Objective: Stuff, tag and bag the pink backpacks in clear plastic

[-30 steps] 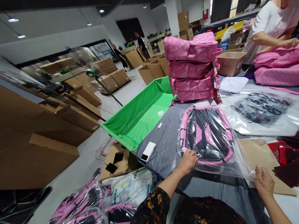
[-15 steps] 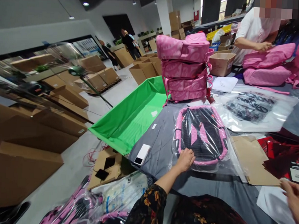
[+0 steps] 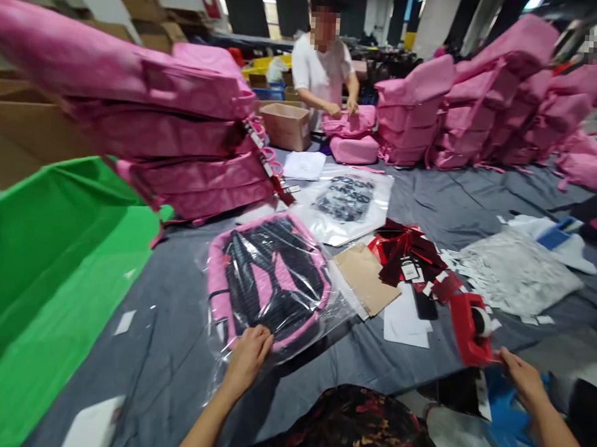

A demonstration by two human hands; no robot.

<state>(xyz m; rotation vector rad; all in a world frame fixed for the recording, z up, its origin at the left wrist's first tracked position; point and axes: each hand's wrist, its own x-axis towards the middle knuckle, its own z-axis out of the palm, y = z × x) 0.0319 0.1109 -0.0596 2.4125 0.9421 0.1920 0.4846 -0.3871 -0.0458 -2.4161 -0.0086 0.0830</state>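
A pink and black backpack (image 3: 276, 276) lies flat in a clear plastic bag (image 3: 337, 305), straps facing up. My left hand (image 3: 250, 353) is closed at its near edge, fingers curled on the plastic. To the right, a red tape dispenser (image 3: 466, 326) with a white-cored roll stands by the table's near edge. At its near end my right hand (image 3: 521, 375) is closed in a pinch. Blur hides what lies between those fingertips. Past the bag lie brown card sheets (image 3: 368, 277) and a heap of dark red tags (image 3: 409, 256).
Stacked pink backpacks (image 3: 192, 144) rise at the left, beside a green fabric-lined bin (image 3: 77, 252). A white phone (image 3: 92, 426) lies near left. Printed plastic bags (image 3: 347, 199) lie farther back. Across the table a person (image 3: 321, 71) handles a pink bag. White scraps (image 3: 521, 268) cover the right.
My view has swung right, bringing the tape dispenser into sight. My right hand has gone from beside the card sheets and tags to the dispenser. My left hand stays at the bag's near edge.
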